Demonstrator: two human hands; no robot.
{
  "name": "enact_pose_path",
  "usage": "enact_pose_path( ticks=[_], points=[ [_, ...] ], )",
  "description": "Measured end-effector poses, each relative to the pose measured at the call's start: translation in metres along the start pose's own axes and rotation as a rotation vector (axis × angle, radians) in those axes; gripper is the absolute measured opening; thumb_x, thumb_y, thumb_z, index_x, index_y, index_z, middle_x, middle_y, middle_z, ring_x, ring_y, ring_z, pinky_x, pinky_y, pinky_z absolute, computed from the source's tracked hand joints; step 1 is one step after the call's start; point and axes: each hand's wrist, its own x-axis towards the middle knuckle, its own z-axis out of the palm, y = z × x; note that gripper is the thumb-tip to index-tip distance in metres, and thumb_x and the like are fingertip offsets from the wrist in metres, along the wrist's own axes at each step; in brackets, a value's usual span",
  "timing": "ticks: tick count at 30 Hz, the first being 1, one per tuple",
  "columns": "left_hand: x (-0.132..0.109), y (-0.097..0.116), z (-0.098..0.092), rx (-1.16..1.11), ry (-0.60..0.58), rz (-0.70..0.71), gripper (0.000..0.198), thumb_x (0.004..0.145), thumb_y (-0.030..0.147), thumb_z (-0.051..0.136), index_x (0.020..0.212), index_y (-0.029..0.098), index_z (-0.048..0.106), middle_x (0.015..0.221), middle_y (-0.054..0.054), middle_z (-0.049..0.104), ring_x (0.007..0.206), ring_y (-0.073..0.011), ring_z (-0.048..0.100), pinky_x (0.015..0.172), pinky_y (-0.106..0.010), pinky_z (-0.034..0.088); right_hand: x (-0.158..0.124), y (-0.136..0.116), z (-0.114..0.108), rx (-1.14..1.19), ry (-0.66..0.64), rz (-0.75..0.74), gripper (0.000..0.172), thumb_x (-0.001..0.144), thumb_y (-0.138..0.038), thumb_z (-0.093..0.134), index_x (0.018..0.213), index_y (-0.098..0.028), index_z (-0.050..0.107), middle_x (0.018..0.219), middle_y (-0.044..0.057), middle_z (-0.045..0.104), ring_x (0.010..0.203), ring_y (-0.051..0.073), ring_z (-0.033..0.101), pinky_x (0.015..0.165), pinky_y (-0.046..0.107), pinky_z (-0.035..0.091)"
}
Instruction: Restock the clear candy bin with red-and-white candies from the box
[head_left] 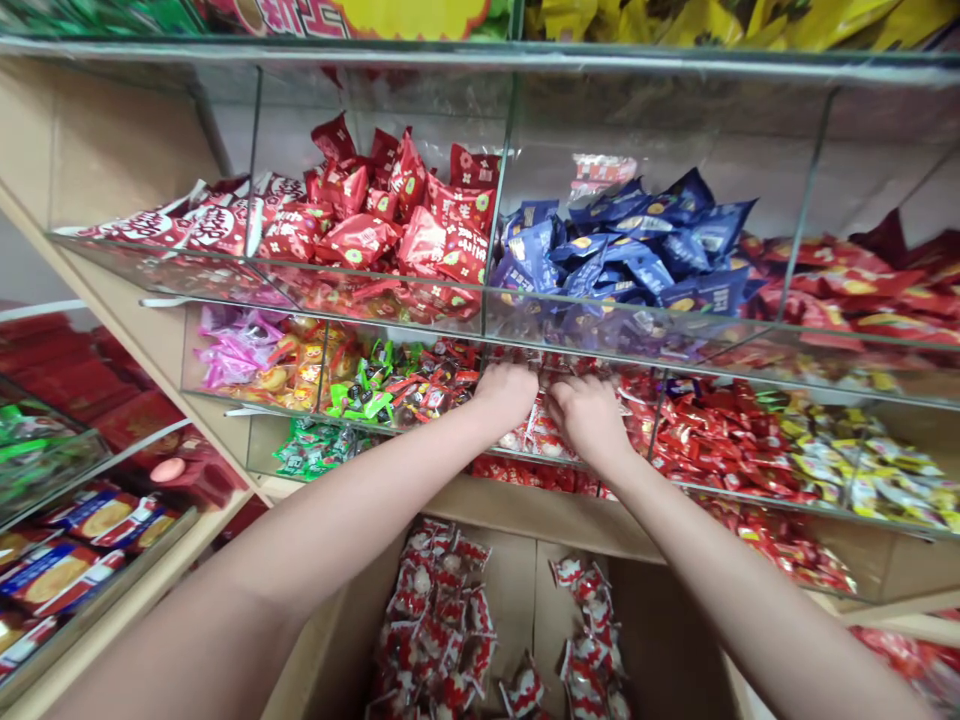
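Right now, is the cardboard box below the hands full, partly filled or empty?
Partly filled: red-and-white packets lie in the box, with bare cardboard showing between them.

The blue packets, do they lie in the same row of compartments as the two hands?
No, the blue packets lie in the row above the left hand and the right hand.

Pale wooden shelving, glass partitions
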Motion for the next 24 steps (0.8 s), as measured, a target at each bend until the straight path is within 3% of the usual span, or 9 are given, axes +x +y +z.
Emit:
enact_pose_path(
  ticks=[4,9,14,19,24],
  points=[
    [-0.001,0.000,0.000,0.009,0.001,-0.029,0.030,0.083,0.012,0.032,0.100,0.011,0.056,0.111,-0.015,0.055,0.092,-0.0236,0.056,0.076,-0.035,0.044,-0.001,-0.004,0.002,0.027,-0.011,-0.030,0.016,0.084,-0.022,0.044,0.082,-0.016,0.058,0.090,0.007,0.064,0.082,0.021,0.050,0.067,0.031,0.026],
    [-0.002,0.000,-0.001,-0.012,-0.035,-0.012,0.032,0.083,0.025,0.037,0.108,0.014,0.053,0.121,-0.013,0.050,0.104,-0.0254,0.049,0.086,-0.037,0.040,0.004,-0.001,-0.003,0.078,-0.038,-0.023,0.024,0.085,-0.027,0.039,0.085,-0.015,0.060,0.090,0.010,0.064,0.083,0.022,0.052,0.069,0.031,0.029],
    [0.000,0.001,-0.006,-0.045,-0.117,-0.009,0.042,0.081,0.037,0.040,0.112,0.011,0.050,0.120,-0.013,0.052,0.111,-0.0276,0.044,0.090,-0.039,0.037,0.029,0.001,-0.006,0.149,-0.112,0.122,0.034,0.086,-0.026,0.031,0.094,-0.014,0.061,0.090,0.015,0.065,0.084,0.024,0.056,0.076,0.033,0.033],
    [0.002,0.002,-0.010,-0.054,-0.198,-0.038,0.046,0.077,0.039,0.047,0.112,0.011,0.050,0.117,-0.014,0.054,0.112,-0.0271,0.043,0.092,-0.038,0.035,0.053,-0.002,-0.003,0.225,-0.197,0.091,0.033,0.084,-0.023,0.036,0.111,-0.017,0.055,0.100,0.010,0.065,0.087,0.020,0.057,0.075,0.027,0.037],
    [0.003,0.004,-0.008,-0.062,-0.225,-0.061,0.048,0.077,0.041,0.047,0.115,0.012,0.048,0.122,-0.014,0.051,0.113,-0.0270,0.041,0.094,-0.038,0.032,0.070,0.000,0.002,0.253,-0.245,0.180,0.033,0.087,-0.027,0.033,0.105,-0.016,0.059,0.096,0.010,0.066,0.084,0.020,0.059,0.076,0.027,0.039]
  ],
)
